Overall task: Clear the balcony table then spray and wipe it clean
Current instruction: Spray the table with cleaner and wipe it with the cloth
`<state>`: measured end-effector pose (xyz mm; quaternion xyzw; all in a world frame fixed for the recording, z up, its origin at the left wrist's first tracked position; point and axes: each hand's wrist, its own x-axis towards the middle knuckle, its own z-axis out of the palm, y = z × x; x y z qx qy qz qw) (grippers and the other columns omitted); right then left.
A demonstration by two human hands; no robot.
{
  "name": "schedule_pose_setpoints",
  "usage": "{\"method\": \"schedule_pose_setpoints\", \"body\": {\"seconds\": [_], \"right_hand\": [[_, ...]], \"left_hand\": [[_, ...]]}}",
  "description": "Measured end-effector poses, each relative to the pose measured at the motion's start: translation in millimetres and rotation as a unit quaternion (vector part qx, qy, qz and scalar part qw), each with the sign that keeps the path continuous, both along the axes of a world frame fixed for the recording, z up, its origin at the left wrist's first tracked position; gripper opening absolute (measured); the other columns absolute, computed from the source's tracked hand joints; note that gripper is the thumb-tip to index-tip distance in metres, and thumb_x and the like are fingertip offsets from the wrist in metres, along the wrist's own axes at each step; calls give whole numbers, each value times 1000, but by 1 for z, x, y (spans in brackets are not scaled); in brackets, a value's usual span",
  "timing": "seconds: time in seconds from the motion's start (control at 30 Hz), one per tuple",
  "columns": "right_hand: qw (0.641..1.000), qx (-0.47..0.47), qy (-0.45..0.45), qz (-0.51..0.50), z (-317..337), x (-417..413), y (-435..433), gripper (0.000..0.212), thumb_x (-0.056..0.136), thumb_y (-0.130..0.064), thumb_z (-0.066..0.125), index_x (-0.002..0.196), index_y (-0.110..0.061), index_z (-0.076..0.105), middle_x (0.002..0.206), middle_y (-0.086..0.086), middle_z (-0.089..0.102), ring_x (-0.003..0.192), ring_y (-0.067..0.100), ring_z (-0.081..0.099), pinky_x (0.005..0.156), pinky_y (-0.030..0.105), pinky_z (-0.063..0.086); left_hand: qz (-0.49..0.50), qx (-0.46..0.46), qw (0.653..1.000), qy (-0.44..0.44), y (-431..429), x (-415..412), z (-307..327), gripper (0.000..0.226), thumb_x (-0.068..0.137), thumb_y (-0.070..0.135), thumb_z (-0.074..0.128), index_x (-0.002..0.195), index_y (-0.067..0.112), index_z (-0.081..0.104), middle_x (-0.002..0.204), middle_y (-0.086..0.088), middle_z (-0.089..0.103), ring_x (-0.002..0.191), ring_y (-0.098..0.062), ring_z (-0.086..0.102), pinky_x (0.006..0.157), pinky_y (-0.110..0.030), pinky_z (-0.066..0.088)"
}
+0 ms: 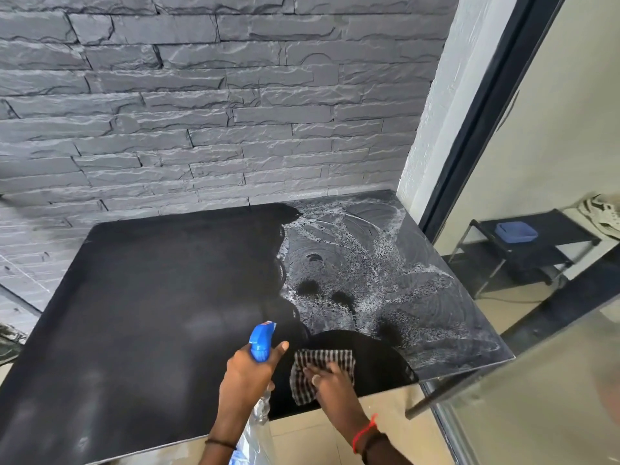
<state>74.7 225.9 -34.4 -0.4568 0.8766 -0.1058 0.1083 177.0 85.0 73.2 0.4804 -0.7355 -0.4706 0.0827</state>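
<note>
We are gripping the spray bottle in our left hand, fingers wrapped round its neck, blue nozzle pointing toward twelve o'clock over the black tabletop. Our right hand is lying flat, fingers straight, pressing the checked cloth onto the tabletop's near edge at five o'clock. White soapy smears are covering the tabletop from one to four o'clock.
</note>
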Motion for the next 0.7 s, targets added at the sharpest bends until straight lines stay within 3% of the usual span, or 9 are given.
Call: {"method": "schedule_pose_setpoints", "body": {"seconds": [0.03,0.1,0.23,0.3,0.33,0.37,0.43,0.57,0.7], "right_hand": [[1000,-5,-8,6,2,0,11,51,58,-19,82,107,-32,73,112,-23,69,91,10,65,80,12,52],[999,28,-11,-10,-3,-10,36,57,29,-27,91,83,-38,78,90,-31,71,67,2,65,58,5,50],[994,60,40,-81,-1,-57,77,65,16,-19,93,78,-34,78,81,-29,72,58,5,62,50,6,45],[989,90,29,-115,16,-83,79,63,28,-17,93,87,-32,78,90,-27,72,67,5,64,58,11,49],[988,94,16,-120,20,-96,75,56,49,-16,88,102,-29,75,105,-23,71,83,8,65,72,15,52],[990,82,19,-114,18,-109,69,50,72,-13,74,120,-26,66,121,-17,66,101,14,61,89,21,48],[990,81,12,-116,16,-121,42,48,91,-10,46,136,-26,52,131,-4,62,119,22,49,104,28,38],[996,52,-3,-75,18,-98,-24,38,93,-10,41,122,-23,61,118,-2,67,120,22,47,101,33,41],[999,-2,13,38,11,-37,-34,20,69,-14,74,87,-24,75,101,-15,73,94,14,64,78,19,54]], "left_hand": [[1,3,1000,6,-2,-1,1,46,73,60,72,70,16,61,47,-3,63,41,-12,62,52,-25,45],[0,3,1000,16,-6,-2,2,45,74,58,72,69,15,61,47,-3,63,41,-13,63,52,-25,46],[14,-1,1000,16,-13,-2,1,44,75,58,71,67,17,59,48,-3,63,42,-12,64,50,-23,42],[17,-5,1000,13,-15,-1,0,44,76,58,70,67,17,58,48,-3,63,42,-12,64,51,-23,42],[19,-6,1000,11,-16,-1,-1,44,76,58,70,67,17,58,48,-3,63,42,-12,64,51,-24,43],[22,-6,1000,10,-17,-1,-2,44,76,58,71,68,16,58,48,-4,63,42,-13,64,52,-24,43],[31,-3,999,10,-18,-2,-4,45,76,57,72,69,15,58,48,-4,62,42,-16,64,52,-25,45],[39,-1,999,12,-19,-7,-7,43,77,56,71,71,16,60,48,-5,63,43,-16,65,54,-27,48],[52,-3,999,4,-22,-12,-5,45,75,60,70,66,17,60,45,-4,65,43,-12,63,57,-29,47]]}}
